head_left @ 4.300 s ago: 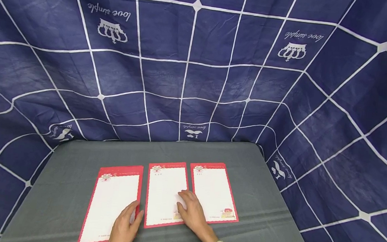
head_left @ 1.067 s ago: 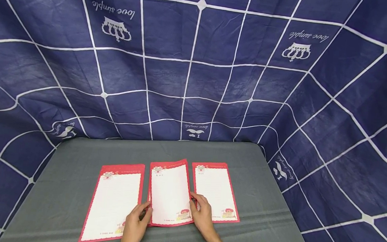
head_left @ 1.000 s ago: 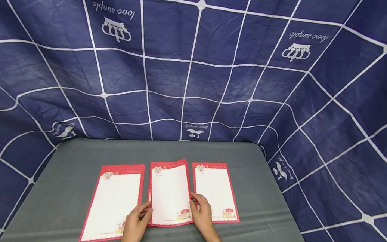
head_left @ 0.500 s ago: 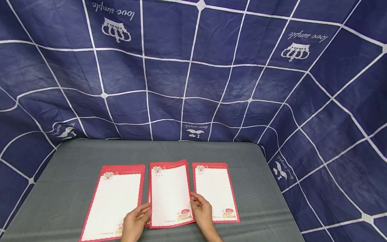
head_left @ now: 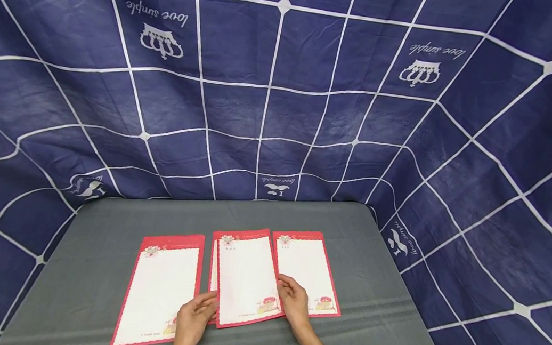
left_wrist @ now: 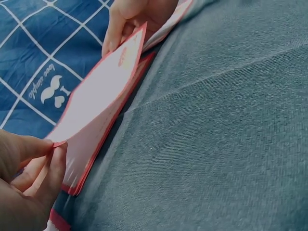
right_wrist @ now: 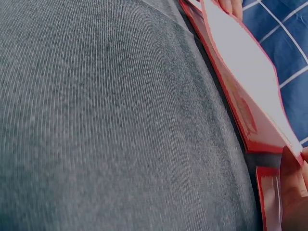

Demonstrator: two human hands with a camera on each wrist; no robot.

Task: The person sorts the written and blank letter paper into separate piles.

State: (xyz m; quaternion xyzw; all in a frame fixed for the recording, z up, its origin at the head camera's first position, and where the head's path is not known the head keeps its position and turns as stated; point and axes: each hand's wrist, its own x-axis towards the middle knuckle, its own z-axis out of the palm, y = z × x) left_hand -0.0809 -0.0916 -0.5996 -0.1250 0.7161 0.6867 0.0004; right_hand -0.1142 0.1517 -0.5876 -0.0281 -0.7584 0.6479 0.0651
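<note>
I have the lifted sheet (head_left: 245, 282) between both hands: the left hand (head_left: 191, 319) pinches its left edge, the right hand (head_left: 294, 302) its right edge, both toward the near end. Its long axis points away from me, above the middle stack (head_left: 214, 272) and offset rightward. The right-hand paper (head_left: 300, 265) on the counter (head_left: 365, 344) is nearer my right hand.

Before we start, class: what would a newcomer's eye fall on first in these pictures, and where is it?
Probably the blue cloth, whose white grid fills the head view behind and beside the grey table. Next comes the middle sheet, red-bordered and raised above another, its side edges pinched by the left hand and right hand. More red-bordered paper lies to either side: left paper, right paper.
</note>
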